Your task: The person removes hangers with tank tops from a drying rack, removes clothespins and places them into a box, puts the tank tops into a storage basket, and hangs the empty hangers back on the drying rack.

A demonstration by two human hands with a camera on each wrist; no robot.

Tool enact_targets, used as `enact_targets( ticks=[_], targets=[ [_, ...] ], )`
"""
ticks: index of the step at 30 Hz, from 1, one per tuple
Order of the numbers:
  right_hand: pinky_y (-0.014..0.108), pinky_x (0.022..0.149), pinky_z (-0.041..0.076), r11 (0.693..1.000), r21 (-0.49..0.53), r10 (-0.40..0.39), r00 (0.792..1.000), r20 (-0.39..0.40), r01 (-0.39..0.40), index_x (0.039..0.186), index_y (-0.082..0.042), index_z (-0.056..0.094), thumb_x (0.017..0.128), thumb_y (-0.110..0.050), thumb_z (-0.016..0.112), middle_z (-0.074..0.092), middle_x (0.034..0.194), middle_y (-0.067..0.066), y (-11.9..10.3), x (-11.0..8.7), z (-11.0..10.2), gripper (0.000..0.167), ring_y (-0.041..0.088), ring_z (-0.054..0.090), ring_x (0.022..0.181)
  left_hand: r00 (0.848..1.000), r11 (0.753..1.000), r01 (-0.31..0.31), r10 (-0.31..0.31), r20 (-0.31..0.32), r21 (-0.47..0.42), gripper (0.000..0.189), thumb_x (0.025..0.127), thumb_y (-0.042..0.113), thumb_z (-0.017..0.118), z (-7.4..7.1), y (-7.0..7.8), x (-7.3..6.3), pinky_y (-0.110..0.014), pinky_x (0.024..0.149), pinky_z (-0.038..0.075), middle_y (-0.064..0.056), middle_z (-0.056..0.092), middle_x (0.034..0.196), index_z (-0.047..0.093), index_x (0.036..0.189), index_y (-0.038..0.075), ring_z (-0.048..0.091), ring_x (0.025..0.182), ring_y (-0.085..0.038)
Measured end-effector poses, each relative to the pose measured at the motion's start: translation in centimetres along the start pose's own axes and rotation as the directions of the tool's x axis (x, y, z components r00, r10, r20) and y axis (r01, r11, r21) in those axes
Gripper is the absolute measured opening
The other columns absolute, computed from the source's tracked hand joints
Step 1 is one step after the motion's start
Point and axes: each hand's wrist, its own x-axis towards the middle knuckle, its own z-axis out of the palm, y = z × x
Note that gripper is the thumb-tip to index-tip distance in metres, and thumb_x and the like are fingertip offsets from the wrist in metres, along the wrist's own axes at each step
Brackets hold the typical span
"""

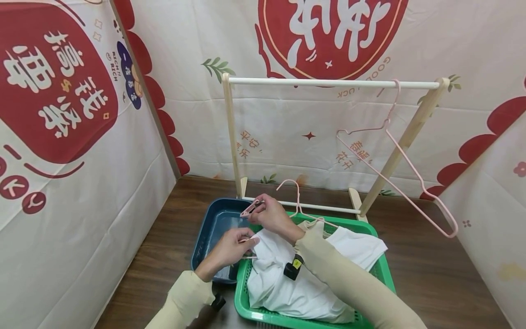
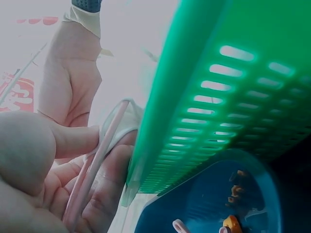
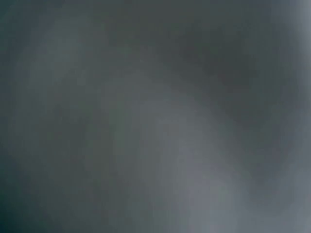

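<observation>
In the head view my right hand (image 1: 274,215) holds a pink clothespin (image 1: 249,209) above the blue basin's edge. My left hand (image 1: 228,248) pinches the end of a pink hanger (image 2: 108,138) together with the edge of a white garment (image 1: 283,292). In the left wrist view the hanger's bent end runs between thumb and fingers, with white cloth over it. The garment lies heaped in a green basket (image 1: 263,315), and the hanger's hook sticks up behind it. The right wrist view is too dark and blurred to make out anything.
A blue basin (image 1: 205,235) stands left of the basket, with orange and pink pieces inside. Behind is a wooden rack with a white top rail (image 1: 312,82). A second pink hanger (image 1: 427,192) hangs at its right end. Printed cloth walls enclose the brown table (image 1: 139,283).
</observation>
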Motion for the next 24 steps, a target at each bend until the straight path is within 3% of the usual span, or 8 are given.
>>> enact_targets(
  ticks=[13,24],
  targets=[
    [0.033,0.071,0.060,1.000,0.010,0.003,0.999,0.041,-0.004,0.116,-0.001,0.055,0.085,0.008,0.064,0.071,0.090,0.011,0.23,0.22,-0.06,0.034,0.021,0.072,0.076,1.000,1.000,-0.003,0.003,0.008,0.006,0.020,0.099,0.029,0.062,-0.11,0.21,-0.03,-0.029,0.060,0.048,-0.002,0.066,0.078,0.069,0.097,0.011,0.060,0.069,-0.016],
    [0.035,0.075,0.059,1.000,0.020,0.014,0.998,0.057,-0.015,0.114,0.000,0.058,0.087,0.002,0.065,0.070,0.087,0.011,0.31,0.24,0.02,0.028,0.022,0.073,0.074,1.000,0.999,-0.019,0.020,-0.008,0.027,0.018,0.098,0.027,0.063,0.08,0.04,0.04,-0.029,0.058,0.047,0.000,0.065,0.074,0.070,0.091,0.011,0.060,0.067,-0.013]
  ],
)
